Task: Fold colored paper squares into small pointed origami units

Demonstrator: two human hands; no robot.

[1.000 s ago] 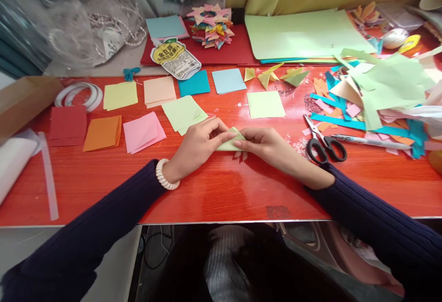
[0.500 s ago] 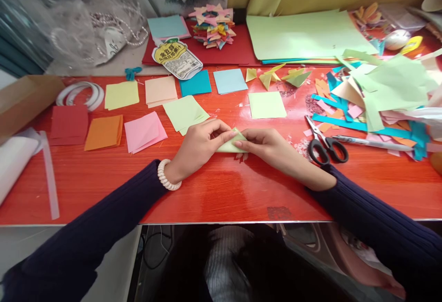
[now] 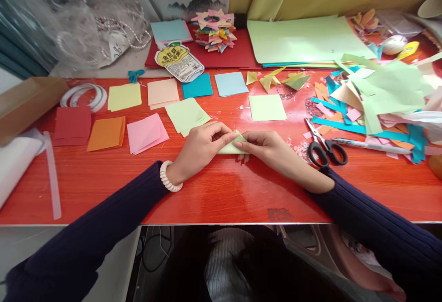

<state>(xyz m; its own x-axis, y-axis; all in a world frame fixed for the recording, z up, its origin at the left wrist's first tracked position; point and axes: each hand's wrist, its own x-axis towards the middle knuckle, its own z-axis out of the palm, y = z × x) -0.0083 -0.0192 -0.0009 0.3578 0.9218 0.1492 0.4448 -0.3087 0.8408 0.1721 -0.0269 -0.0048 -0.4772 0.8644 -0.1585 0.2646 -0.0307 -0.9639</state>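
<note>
A folded piece of light green paper (image 3: 229, 148) is held just above the red table by both hands. My left hand (image 3: 200, 149) pinches its upper left part between thumb and fingers. On the opposite side my right hand (image 3: 267, 148) grips the paper, thumb on top and fingers behind. The paper's lower fold runs level, and a pointed corner rises between the two thumbs. Just beyond my left hand lies a stack of light green squares (image 3: 186, 114). A single pale green square (image 3: 267, 107) rests beyond my right hand.
Stacks of red (image 3: 72, 126), orange (image 3: 106, 134) and pink squares (image 3: 147, 133) lie to the left. Black-handled scissors (image 3: 322, 148) and a pen (image 3: 371, 145) are near my right forearm, by a heap of paper scraps (image 3: 390, 92). Folded yellow pieces (image 3: 270, 79) sit farther back.
Both hands keep their pinch on the folded green paper with hardly any motion. The whole view has shifted slightly.
</note>
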